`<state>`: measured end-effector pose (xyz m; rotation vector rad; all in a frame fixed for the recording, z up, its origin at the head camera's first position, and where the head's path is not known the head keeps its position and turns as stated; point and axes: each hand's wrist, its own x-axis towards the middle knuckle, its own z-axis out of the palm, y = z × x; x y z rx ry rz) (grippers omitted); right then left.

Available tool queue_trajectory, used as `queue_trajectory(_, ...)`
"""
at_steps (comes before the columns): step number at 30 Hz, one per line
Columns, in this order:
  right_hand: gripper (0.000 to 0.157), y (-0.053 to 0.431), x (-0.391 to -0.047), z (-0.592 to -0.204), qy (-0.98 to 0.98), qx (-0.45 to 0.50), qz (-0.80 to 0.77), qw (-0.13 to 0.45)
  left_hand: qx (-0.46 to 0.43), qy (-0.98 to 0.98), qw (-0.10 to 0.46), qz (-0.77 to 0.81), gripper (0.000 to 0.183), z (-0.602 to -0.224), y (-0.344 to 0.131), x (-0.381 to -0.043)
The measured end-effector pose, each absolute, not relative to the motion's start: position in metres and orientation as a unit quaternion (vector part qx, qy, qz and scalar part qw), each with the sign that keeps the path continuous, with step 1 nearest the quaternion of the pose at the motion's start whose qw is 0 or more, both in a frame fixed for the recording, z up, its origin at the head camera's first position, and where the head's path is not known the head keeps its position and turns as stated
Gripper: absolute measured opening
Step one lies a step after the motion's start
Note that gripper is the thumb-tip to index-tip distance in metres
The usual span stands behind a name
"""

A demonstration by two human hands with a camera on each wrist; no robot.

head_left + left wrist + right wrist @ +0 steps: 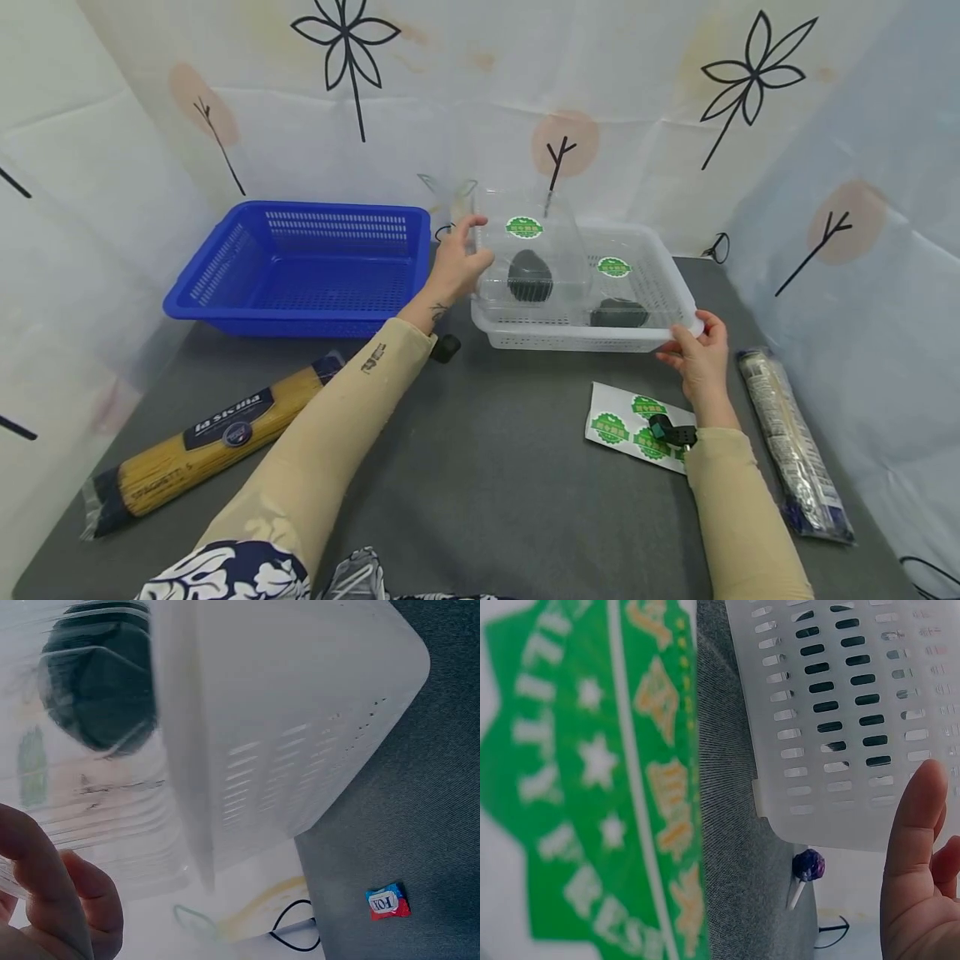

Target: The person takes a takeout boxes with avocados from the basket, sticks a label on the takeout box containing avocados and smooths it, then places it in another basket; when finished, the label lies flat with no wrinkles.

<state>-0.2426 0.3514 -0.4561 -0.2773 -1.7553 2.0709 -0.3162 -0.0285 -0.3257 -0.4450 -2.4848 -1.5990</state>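
Observation:
My left hand [456, 262] holds the left side of a clear plastic box [566, 275] with a green round label and a dark rounded thing [529, 277] inside. That box sits at the left of a white perforated basket [570, 337], partly above its rim. A second green label [614, 267] and another dark thing [618, 313] show on the basket's right side. With thumb above and fingers below, my right hand [703, 358] grips the basket's front right corner. In the left wrist view, curled fingers [90, 900] lie against the clear box. What the dark things are, I cannot tell.
A blue basket [300, 321] stands to the left. Below it lies a spaghetti pack [225, 433]; a silvery pack [795, 442] lies far right. A sheet of green stickers [609, 427] is near my right wrist. Wrist views show a small candy [387, 901] and a lollipop [808, 866].

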Motion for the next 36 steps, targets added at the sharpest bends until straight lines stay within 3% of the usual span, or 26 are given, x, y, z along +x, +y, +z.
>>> queue_trajectory(16,0.069,0.347,-0.243,-0.456,-0.619,-0.093,0.753,0.203,-0.121,-0.872,0.016,-0.474,0.054,-0.338,-0.021,-0.318)
queue_trajectory(24,0.069,0.344,-0.243,-0.454,-0.62,-0.091,0.753,0.201,-0.103,-0.894,-0.016,-0.436,0.065,-0.341,-0.023,-0.319)
queue_trajectory(36,0.049,0.312,-0.232,-0.424,-0.658,-0.132,0.716,0.191,-0.066,-0.915,-0.014,-0.397,0.079,-0.337,-0.032,-0.314)
